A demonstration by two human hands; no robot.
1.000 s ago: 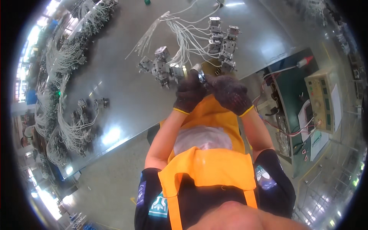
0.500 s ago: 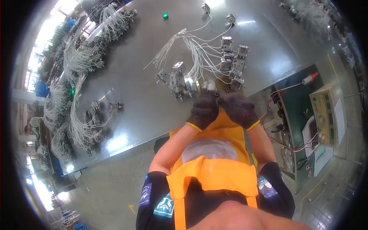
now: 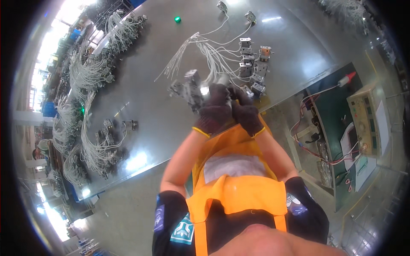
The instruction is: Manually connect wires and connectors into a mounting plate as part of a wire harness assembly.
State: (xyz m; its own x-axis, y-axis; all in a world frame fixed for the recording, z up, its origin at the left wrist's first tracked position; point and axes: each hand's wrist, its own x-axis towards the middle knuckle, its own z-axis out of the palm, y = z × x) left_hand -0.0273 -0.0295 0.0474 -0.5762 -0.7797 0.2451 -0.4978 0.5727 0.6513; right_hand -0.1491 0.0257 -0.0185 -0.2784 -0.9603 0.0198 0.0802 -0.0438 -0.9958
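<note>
My left hand (image 3: pixel 215 112), in a dark glove with a yellow cuff, is closed near the table's front edge. My right hand (image 3: pixel 247 113), gloved the same way, is closed right beside it. A blurred pale piece (image 3: pixel 223 79) shows at the left fingertips; what either hand grips is mostly hidden by the gloves. Touching or just left of my left hand stands a cluster of metal blocks (image 3: pixel 192 91). Past my right fingers lie several small metal units (image 3: pixel 246 68) with white wires (image 3: pixel 215 55) running from them to a bundle of loose ends.
The grey metal table (image 3: pixel 149 111) carries heaps of wired units (image 3: pixel 87 70) along its left side and a smaller group (image 3: pixel 106 132) nearer. A green round piece (image 3: pixel 177 19) lies far back. At right are a beige instrument box (image 3: pixel 363 119), a red-tipped probe (image 3: pixel 345 80) and scissors (image 3: pixel 348 184).
Both hands have shifted left and drawn closer together, the right one more so. The pale piece at the left fingertips has moved left with them. The whole view has shifted slightly.
</note>
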